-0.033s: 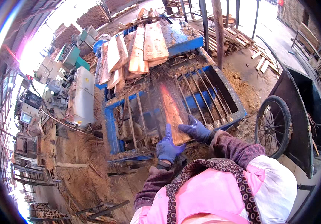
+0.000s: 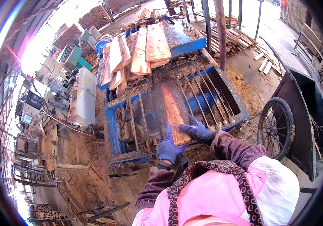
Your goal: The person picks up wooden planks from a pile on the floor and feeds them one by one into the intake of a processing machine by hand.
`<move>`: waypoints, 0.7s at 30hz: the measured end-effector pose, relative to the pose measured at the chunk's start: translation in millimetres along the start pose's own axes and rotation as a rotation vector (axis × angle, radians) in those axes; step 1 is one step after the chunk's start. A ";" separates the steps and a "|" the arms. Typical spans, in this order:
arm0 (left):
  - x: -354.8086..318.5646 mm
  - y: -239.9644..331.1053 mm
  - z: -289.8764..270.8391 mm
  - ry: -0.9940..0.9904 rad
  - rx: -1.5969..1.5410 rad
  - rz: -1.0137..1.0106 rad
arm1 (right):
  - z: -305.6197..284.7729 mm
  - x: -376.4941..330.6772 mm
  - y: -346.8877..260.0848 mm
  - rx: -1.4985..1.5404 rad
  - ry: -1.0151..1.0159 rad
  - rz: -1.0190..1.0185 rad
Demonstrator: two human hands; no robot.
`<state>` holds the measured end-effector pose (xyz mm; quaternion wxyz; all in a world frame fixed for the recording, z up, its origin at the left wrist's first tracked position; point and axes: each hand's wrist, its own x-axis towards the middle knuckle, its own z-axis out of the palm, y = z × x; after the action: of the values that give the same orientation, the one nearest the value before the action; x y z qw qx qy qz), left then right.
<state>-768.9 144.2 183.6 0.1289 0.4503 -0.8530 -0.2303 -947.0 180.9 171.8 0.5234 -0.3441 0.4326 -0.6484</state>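
Note:
A rough wooden board [image 2: 174, 118] lies lengthwise over the middle of a blue metal machine frame [image 2: 112, 130]. A reddish glow falls on its far end. Gripping the board's near end from the left is my left hand [image 2: 169, 147], in a purple-blue glove, one finger stretched along the edge. On the opposite edge my right hand [image 2: 197, 130], gloved alike, holds the same board with its fingers on top. The undersides of both hands are hidden.
Several sawn boards [image 2: 139, 52] are piled at the machine's far end. Metal bars [image 2: 206, 98] span the frame, with sawdust around it. A cart wheel [image 2: 276, 128] stands at right, a white cabinet [image 2: 84, 96] at left. A post [image 2: 220, 34] rises behind.

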 end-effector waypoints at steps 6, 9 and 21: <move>30.8 -5.5 -17.2 -0.204 0.127 -0.152 | -15.2 29.5 4.6 -0.166 -0.056 0.108; 61.1 -36.8 4.4 -0.240 0.107 -0.181 | -37.1 79.0 -5.0 -0.308 -0.133 0.009; 241.1 -73.2 -12.9 -0.373 0.347 -0.035 | -65.3 345.0 -91.4 -0.377 0.156 0.007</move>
<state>-846.8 -94.7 160.4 -0.1142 0.4299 -0.8809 -0.1617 -1114.8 -135.8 228.4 0.4168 -0.3835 0.5867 -0.5788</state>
